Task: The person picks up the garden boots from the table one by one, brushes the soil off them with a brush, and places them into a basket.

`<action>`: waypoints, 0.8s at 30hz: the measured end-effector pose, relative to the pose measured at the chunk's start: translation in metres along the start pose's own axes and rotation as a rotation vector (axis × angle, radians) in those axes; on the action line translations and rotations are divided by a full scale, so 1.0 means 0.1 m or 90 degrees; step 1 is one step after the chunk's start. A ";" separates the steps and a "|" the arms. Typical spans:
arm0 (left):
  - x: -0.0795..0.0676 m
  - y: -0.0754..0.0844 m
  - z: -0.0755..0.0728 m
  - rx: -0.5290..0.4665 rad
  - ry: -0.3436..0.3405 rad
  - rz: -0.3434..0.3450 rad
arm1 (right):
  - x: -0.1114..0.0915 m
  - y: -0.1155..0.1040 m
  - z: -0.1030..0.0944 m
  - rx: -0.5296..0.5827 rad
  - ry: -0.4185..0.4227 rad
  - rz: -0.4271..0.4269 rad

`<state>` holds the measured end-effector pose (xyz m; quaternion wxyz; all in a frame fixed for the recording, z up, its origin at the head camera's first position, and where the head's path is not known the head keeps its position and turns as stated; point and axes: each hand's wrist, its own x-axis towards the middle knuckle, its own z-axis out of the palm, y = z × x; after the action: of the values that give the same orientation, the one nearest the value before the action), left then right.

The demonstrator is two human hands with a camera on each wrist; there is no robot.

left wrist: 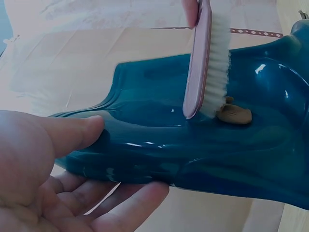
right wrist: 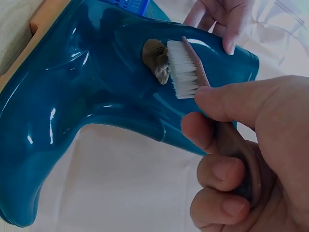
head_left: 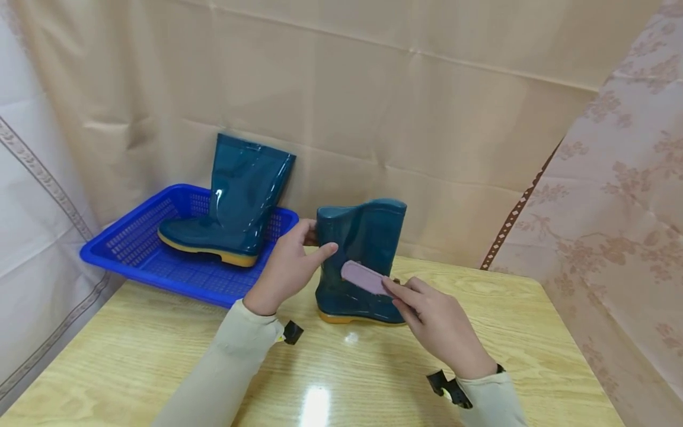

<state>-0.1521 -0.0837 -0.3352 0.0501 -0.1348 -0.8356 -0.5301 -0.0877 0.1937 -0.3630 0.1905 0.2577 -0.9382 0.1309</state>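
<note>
A glossy dark-teal rain boot (head_left: 368, 234) with a yellow sole stands upright on the table. My left hand (head_left: 288, 264) grips its shaft near the top, thumb on one side and fingers around the back edge. Between thumb and fingers my right hand (head_left: 443, 320) holds the handle of a pinkish brush (head_left: 364, 277) with white bristles. On the boot's side sticks a brown, mud-like lump (right wrist: 153, 54), with the bristles (right wrist: 182, 70) right at its edge. The left wrist view also has this brown lump (left wrist: 235, 114) beside the bristle tips.
To the left, a blue plastic basket (head_left: 160, 279) holds a second teal boot (head_left: 242, 190), its shaft leaning toward the curtain. Beige cloth (head_left: 427, 118) hangs behind the wooden table (head_left: 480, 296), and a floral curtain (head_left: 629, 237) hangs at the right.
</note>
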 end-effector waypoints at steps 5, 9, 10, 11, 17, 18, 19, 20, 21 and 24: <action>0.02 -0.02 -0.01 -0.003 0.016 -0.011 | -0.02 0.00 -0.03 0.009 -0.025 0.024; 0.03 -0.02 -0.02 -0.003 0.011 -0.020 | -0.02 0.01 -0.05 -0.002 -0.010 0.025; 0.03 -0.02 -0.02 -0.002 0.009 -0.021 | -0.02 0.01 -0.05 -0.004 0.002 0.021; 0.03 -0.02 -0.02 0.000 0.007 -0.023 | -0.03 0.02 -0.04 -0.004 0.014 0.016; 0.01 -0.01 -0.01 0.022 -0.029 -0.004 | -0.02 0.02 0.00 0.009 0.049 -0.019; 0.01 -0.01 -0.01 0.024 -0.033 -0.001 | -0.01 0.02 0.00 0.009 0.044 -0.019; 0.01 -0.01 -0.01 0.025 -0.033 0.003 | -0.02 0.03 0.01 0.007 0.038 -0.019; 0.01 0.00 -0.01 0.022 -0.030 0.003 | -0.02 0.03 0.01 0.006 0.031 -0.016; 0.01 -0.01 -0.01 0.019 -0.025 0.001 | -0.02 0.03 0.01 0.005 0.023 -0.012; 0.02 -0.01 -0.02 0.011 0.002 -0.007 | -0.02 0.02 -0.01 0.004 0.002 0.005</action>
<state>-0.1546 -0.0855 -0.3350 0.0495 -0.1286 -0.8408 -0.5235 -0.0871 0.1964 -0.3630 0.1906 0.2545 -0.9385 0.1350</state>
